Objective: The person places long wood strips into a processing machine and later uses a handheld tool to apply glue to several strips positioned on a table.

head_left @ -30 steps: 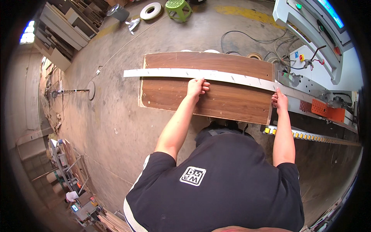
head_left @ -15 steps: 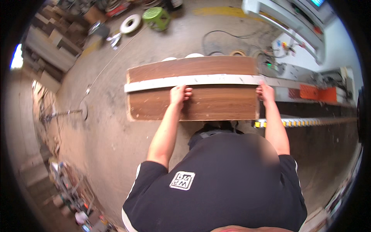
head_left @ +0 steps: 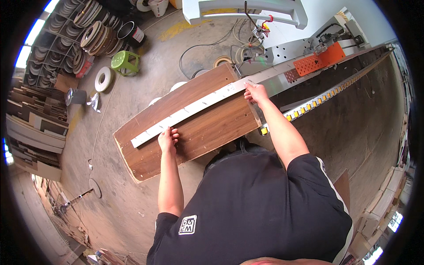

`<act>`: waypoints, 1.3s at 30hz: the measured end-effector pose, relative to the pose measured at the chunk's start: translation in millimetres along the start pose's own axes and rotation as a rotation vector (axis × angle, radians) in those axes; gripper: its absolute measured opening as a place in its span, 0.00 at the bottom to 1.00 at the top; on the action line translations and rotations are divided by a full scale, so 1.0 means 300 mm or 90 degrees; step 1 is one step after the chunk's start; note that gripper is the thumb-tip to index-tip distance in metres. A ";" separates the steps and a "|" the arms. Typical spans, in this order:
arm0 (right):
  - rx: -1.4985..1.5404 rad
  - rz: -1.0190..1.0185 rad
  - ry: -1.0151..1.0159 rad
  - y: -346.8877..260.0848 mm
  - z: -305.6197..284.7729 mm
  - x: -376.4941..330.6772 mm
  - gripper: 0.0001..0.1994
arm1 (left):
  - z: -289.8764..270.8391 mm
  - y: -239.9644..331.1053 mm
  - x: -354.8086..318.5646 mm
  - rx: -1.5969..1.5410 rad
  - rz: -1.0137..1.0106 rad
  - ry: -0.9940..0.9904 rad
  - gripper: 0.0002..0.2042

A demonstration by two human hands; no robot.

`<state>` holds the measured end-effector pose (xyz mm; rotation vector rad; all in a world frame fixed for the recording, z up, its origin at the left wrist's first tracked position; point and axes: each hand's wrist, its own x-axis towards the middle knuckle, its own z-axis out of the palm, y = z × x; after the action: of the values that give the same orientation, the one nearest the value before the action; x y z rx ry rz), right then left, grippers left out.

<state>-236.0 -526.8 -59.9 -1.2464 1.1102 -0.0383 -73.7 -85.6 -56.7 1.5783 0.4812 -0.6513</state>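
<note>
Your right hand (head_left: 255, 92) has its thumb over the upper face of the long white strip (head_left: 190, 113), pinching it near the end that meets the machine's metal rail (head_left: 273, 84). Your left hand (head_left: 168, 140) is nearer the strip's other end, fingers half curled, fingertips touching its near edge; you cannot tell from here whether they pinch it. The strip lies lengthwise across the brown wooden board (head_left: 207, 134) in front of you, slanting up to the right, with a dark shadow along its near edge. Beyond your right hand, the orange perforated guard (head_left: 324, 58) stands over the rail. Among the containers, the rack (head_left: 39, 40) at upper left has coils (head_left: 56, 24) standing on edge in its compartments. Just right of it stands the black bucket (head_left: 131, 35); its inside is too dark for you to make out any contents. The grey bucket (head_left: 77, 97) is farther left, near the white roll (head_left: 104, 79), and what it holds is too small to tell. The green stool (head_left: 125, 62) stands between the two buckets.
</note>
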 end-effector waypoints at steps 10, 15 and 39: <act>0.025 0.002 -0.016 0.025 -0.001 0.036 0.22 | 0.009 -0.019 -0.022 0.000 0.067 0.001 0.11; 0.004 0.001 -0.007 0.025 0.000 0.032 0.22 | 0.037 -0.049 -0.112 0.219 0.332 0.046 0.11; -0.036 -0.010 -0.029 -0.011 0.004 -0.016 0.22 | 0.453 0.005 -0.243 0.957 0.700 -0.163 0.22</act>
<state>-235.9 -524.5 -54.3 -1.3000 1.0683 0.0105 -144.7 -215.5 -12.8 2.6330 -1.3574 -0.2421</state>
